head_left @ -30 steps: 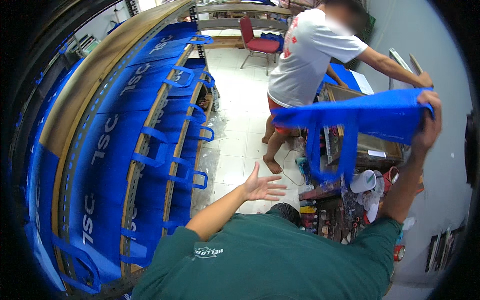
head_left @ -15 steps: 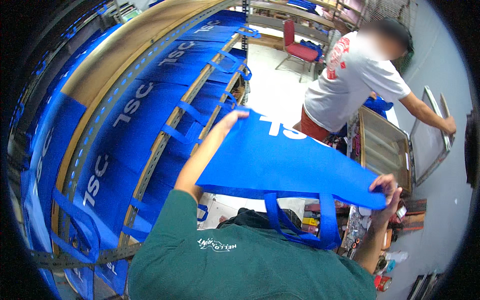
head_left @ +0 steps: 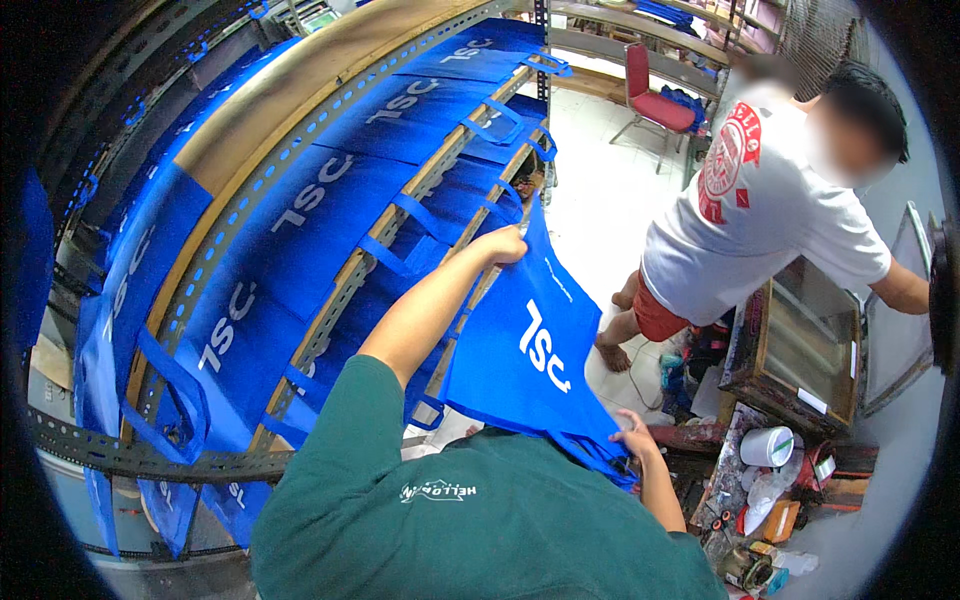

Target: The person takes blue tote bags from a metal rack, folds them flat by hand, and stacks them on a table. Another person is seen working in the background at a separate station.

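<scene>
A flat blue tote bag (head_left: pixel 485 355) with white printing hangs tilted between my hands, in front of my green shirt. My left hand (head_left: pixel 503 245) is closed on its far edge, close to the rack. My right hand (head_left: pixel 634 436) pinches the near right corner, where the bag's fabric bunches and its handles gather. Its fingertips are partly hidden by the folds.
Left of me, a metal and wood rack (head_left: pixel 300 405) bears rows of similar blue bags, their handles hanging over the edges. A co-worker (head_left: pixel 745 230) stands at right by a framed screen (head_left: pixel 800 335). A cluttered bench with a white tub (head_left: pixel 767 447) is nearer; a red chair (head_left: pixel 655 95) stands farther back.
The bag has turned from spread wide to slanting, its print now fully showing. My right hand has come in leftward and lower; my left hand has shifted slightly right. The co-worker leans farther right.
</scene>
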`<state>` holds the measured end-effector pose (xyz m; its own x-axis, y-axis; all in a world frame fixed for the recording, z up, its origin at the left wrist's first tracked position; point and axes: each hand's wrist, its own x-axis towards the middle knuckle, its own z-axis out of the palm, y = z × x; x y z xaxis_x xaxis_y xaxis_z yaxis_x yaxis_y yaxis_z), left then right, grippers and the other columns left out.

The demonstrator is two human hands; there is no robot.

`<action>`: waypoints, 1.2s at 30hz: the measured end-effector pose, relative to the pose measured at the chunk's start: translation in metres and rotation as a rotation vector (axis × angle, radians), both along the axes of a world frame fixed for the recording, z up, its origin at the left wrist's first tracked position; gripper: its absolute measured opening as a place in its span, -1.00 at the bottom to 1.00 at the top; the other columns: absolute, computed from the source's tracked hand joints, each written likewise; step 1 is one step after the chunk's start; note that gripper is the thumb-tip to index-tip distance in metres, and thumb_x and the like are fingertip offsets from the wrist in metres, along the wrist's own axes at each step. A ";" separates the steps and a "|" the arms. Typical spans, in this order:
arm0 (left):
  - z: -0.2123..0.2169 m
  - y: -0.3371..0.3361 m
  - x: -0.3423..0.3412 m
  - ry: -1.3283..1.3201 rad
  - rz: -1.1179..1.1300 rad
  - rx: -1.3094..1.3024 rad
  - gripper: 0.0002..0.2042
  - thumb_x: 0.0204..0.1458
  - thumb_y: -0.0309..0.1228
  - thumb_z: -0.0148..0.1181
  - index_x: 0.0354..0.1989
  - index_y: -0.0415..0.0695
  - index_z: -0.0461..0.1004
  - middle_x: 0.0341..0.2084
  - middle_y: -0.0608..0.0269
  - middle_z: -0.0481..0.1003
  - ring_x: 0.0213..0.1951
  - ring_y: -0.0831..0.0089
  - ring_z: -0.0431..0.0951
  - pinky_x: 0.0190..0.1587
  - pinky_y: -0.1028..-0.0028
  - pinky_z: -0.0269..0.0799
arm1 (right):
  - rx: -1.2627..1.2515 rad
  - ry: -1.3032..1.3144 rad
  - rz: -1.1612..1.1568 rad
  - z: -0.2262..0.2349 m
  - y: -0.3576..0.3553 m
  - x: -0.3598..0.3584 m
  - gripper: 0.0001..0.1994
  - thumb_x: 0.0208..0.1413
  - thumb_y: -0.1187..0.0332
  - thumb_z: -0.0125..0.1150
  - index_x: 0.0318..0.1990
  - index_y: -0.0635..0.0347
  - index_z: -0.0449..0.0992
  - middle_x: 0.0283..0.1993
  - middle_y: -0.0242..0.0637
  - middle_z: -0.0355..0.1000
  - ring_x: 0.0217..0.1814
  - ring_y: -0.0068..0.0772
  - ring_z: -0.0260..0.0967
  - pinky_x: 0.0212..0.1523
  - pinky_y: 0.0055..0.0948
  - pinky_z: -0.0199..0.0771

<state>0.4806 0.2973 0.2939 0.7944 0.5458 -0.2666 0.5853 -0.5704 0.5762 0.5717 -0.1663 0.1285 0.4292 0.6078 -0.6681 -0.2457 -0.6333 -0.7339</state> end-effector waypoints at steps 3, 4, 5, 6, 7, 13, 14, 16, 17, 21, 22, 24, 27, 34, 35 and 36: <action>0.029 0.008 0.002 -0.099 -0.043 0.191 -0.60 -0.20 -0.41 -0.09 -0.17 -0.35 0.45 -0.20 -0.31 0.43 -0.10 -0.05 0.46 -0.03 0.18 0.35 | 0.379 -0.087 -0.066 -0.014 0.011 0.009 -0.42 -0.33 0.71 0.13 0.01 0.15 0.37 -0.11 -0.18 0.40 -0.05 -0.40 0.34 -0.04 -0.41 0.36; 0.058 -0.003 -0.001 -0.189 -0.063 0.164 -0.61 -0.19 -0.41 -0.10 -0.15 -0.26 0.46 -0.21 -0.28 0.44 -0.10 -0.04 0.46 -0.04 0.19 0.36 | 0.371 -0.171 -0.030 -0.008 0.013 0.012 -0.44 -0.32 0.71 0.11 0.00 0.19 0.38 -0.08 -0.18 0.39 -0.02 -0.37 0.33 0.00 -0.41 0.33; 0.081 -0.011 -0.008 -0.253 -0.057 0.200 -0.61 -0.18 -0.41 -0.10 -0.13 -0.21 0.46 -0.21 -0.25 0.45 -0.10 -0.03 0.46 -0.04 0.18 0.35 | 0.366 -0.255 0.020 0.000 0.017 0.015 -0.46 -0.31 0.72 0.08 -0.01 0.23 0.40 -0.04 -0.17 0.38 0.02 -0.34 0.31 0.04 -0.42 0.29; 0.102 -0.016 -0.019 -0.316 -0.043 0.242 -0.61 -0.16 -0.41 -0.10 -0.12 -0.16 0.46 -0.21 -0.23 0.45 -0.10 -0.02 0.46 -0.04 0.18 0.35 | 0.366 -0.337 0.076 0.014 0.023 0.018 -0.48 -0.31 0.73 0.05 -0.03 0.28 0.42 0.00 -0.17 0.37 0.06 -0.32 0.30 0.09 -0.43 0.26; 0.121 -0.017 -0.029 -0.314 -0.049 0.195 -0.61 -0.10 -0.40 -0.08 -0.04 -0.18 0.41 -0.15 -0.19 0.44 -0.05 -0.01 0.43 0.02 0.19 0.30 | 0.398 -0.450 0.083 0.049 0.031 0.012 -0.51 -0.27 0.70 0.02 -0.04 0.32 0.44 0.03 -0.15 0.36 0.12 -0.31 0.26 0.15 -0.44 0.19; 0.219 -0.026 -0.093 -0.636 0.049 0.161 -0.61 -0.05 -0.51 -0.11 0.02 -0.22 0.36 -0.22 0.07 0.50 -0.22 0.38 0.49 -0.14 0.43 0.37 | 0.654 -0.742 -0.047 0.143 0.049 0.040 -0.45 -0.28 0.69 -0.10 0.03 0.35 0.40 0.07 -0.16 0.33 0.18 -0.33 0.21 0.24 -0.39 0.05; 0.234 -0.032 -0.105 -0.692 0.105 0.009 -0.60 -0.06 -0.53 -0.12 0.02 -0.22 0.36 -0.27 0.13 0.51 -0.29 0.47 0.48 -0.20 0.50 0.37 | 0.704 -0.765 -0.062 0.165 0.052 0.048 -0.45 -0.28 0.69 -0.10 0.03 0.35 0.39 0.08 -0.17 0.33 0.18 -0.34 0.20 0.25 -0.39 0.04; 0.257 -0.042 -0.130 -0.761 0.192 -0.101 -0.61 -0.08 -0.56 -0.13 -0.01 -0.21 0.38 -0.36 0.23 0.50 -0.40 0.61 0.45 -0.31 0.61 0.35 | 0.791 -0.798 -0.070 0.206 0.059 0.072 -0.43 -0.29 0.71 -0.12 0.04 0.36 0.39 0.09 -0.20 0.32 0.17 -0.35 0.20 0.24 -0.39 0.04; 0.265 -0.043 -0.141 -0.772 0.212 -0.063 -0.61 -0.09 -0.57 -0.13 -0.02 -0.21 0.39 -0.40 0.28 0.48 -0.45 0.66 0.42 -0.36 0.66 0.33 | 0.808 -0.856 -0.070 0.227 0.061 0.086 -0.43 -0.28 0.70 -0.13 0.05 0.36 0.38 0.10 -0.18 0.31 0.18 -0.33 0.20 0.25 -0.38 0.03; 0.293 -0.061 -0.189 -0.953 0.301 -0.047 -0.64 -0.13 -0.57 -0.10 -0.09 -0.21 0.39 -0.53 0.39 0.44 -0.55 0.72 0.38 -0.47 0.70 0.32 | 1.118 -0.671 -0.085 0.298 0.100 0.122 -0.43 -0.24 0.58 -0.06 0.10 0.43 0.30 0.15 -0.05 0.25 0.20 -0.21 0.18 0.28 -0.31 -0.01; 0.298 -0.060 -0.201 -1.007 0.316 -0.056 -0.65 -0.14 -0.56 -0.09 -0.10 -0.21 0.39 -0.53 0.39 0.43 -0.55 0.72 0.38 -0.48 0.69 0.33 | 1.169 -0.705 -0.070 0.320 0.111 0.134 -0.42 -0.22 0.53 -0.03 0.11 0.45 0.27 0.15 -0.02 0.24 0.20 -0.19 0.18 0.28 -0.29 -0.01; 0.320 -0.073 -0.221 -1.063 0.371 -0.114 -0.72 -0.13 -0.54 -0.05 -0.18 -0.19 0.40 -0.49 0.35 0.45 -0.52 0.65 0.43 -0.46 0.63 0.40 | 1.322 -0.668 -0.011 0.354 0.145 0.155 -0.39 -0.19 0.45 -0.01 0.14 0.50 0.21 0.14 -0.01 0.25 0.18 -0.19 0.19 0.28 -0.28 -0.01; 0.337 -0.078 -0.245 -1.137 0.543 -0.131 -0.78 -0.12 -0.52 -0.02 -0.25 -0.18 0.40 -0.45 0.30 0.45 -0.47 0.56 0.47 -0.40 0.54 0.48 | 1.247 -0.646 -0.106 0.414 0.212 0.121 -0.39 -0.19 0.43 -0.05 0.15 0.48 0.21 0.16 -0.03 0.24 0.19 -0.25 0.18 0.22 -0.37 0.10; 0.361 -0.043 -0.302 -1.059 0.795 0.004 -0.84 -0.12 -0.50 -0.01 -0.31 -0.09 0.34 -0.46 0.35 0.40 -0.42 0.51 0.45 -0.34 0.42 0.45 | 1.426 -0.506 0.420 0.499 0.331 0.082 -0.40 -0.16 0.46 -0.08 0.15 0.48 0.20 0.14 -0.04 0.25 0.16 -0.27 0.22 0.17 -0.39 0.18; 0.365 -0.033 -0.313 -0.996 0.791 -0.002 -0.85 -0.12 -0.48 0.01 -0.33 -0.05 0.32 -0.46 0.36 0.39 -0.42 0.52 0.42 -0.41 0.43 0.40 | 1.422 -0.489 0.474 0.508 0.349 0.078 -0.40 -0.16 0.46 -0.09 0.15 0.48 0.20 0.14 -0.04 0.26 0.15 -0.28 0.23 0.16 -0.40 0.19; 0.368 -0.028 -0.323 -0.972 0.868 0.023 -0.85 -0.12 -0.48 0.02 -0.33 -0.04 0.32 -0.46 0.36 0.39 -0.42 0.52 0.42 -0.42 0.43 0.38 | 1.411 -0.452 0.536 0.510 0.375 0.072 -0.41 -0.16 0.47 -0.09 0.16 0.48 0.19 0.13 -0.04 0.26 0.15 -0.28 0.23 0.15 -0.40 0.20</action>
